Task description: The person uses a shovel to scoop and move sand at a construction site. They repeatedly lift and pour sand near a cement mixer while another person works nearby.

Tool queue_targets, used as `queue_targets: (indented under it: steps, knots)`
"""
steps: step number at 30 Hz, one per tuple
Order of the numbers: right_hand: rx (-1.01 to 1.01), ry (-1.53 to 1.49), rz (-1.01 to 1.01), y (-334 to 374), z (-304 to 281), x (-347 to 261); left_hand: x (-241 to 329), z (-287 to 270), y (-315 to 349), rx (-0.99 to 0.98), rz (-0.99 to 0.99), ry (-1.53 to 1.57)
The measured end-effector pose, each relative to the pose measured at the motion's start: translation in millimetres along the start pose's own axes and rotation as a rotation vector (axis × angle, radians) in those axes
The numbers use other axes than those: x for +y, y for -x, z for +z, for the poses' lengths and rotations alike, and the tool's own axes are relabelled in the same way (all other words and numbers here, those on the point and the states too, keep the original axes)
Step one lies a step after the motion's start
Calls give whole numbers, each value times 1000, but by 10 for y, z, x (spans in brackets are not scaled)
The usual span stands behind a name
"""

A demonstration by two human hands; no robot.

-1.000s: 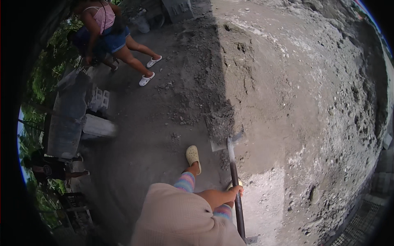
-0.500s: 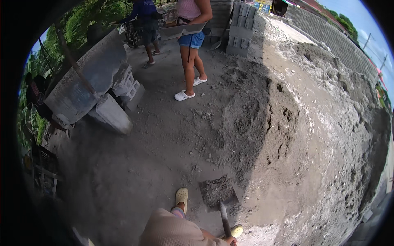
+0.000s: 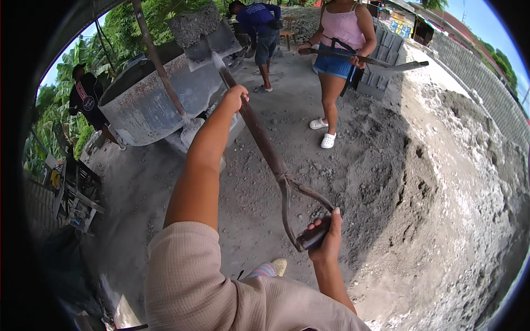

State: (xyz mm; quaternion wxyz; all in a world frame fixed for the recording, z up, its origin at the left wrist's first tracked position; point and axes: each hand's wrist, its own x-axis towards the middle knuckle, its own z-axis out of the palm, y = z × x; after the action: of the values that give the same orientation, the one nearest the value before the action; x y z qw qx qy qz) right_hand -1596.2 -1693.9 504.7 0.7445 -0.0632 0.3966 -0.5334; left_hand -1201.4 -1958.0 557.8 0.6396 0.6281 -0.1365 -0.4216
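Note:
A loaded shovel (image 3: 256, 129) stretches from my body up and away to the left. My right hand (image 3: 327, 238) is wrapped round its D-shaped grip at the near end. Farther up, my left hand (image 3: 236, 98) closes round the shaft below the blade. Grey sandy gravel (image 3: 193, 25) is heaped on the raised blade. In the view, the blade overlaps the right rim of a large grey metal drum or tub (image 3: 146, 105); whether it touches the rim, I cannot tell.
A person in a pink top (image 3: 345, 33) stands ahead, holding another shovel (image 3: 381, 62). A bent-over person in blue (image 3: 259, 22) and one in black (image 3: 88, 99) are farther off. Gravel (image 3: 370, 160) lies to the right, concrete blocks (image 3: 381, 52) behind. A pole (image 3: 157, 60) crosses the drum.
The loaded shovel has risen from the ground by my feet to the drum's height at upper left. My left arm has come into view, and my view has shifted left.

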Motion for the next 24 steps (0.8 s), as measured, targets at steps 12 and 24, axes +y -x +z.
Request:
queue_targets:
  steps: [12, 24]
  knots:
    - [286, 527, -545, 1674, -1720, -813, -3677, 525, 2006, -4, -966, -85]
    - [-115, 1701, -680, 2565, -2488, -1487, -5762, 1422, 4964, -370, -1234, -289]
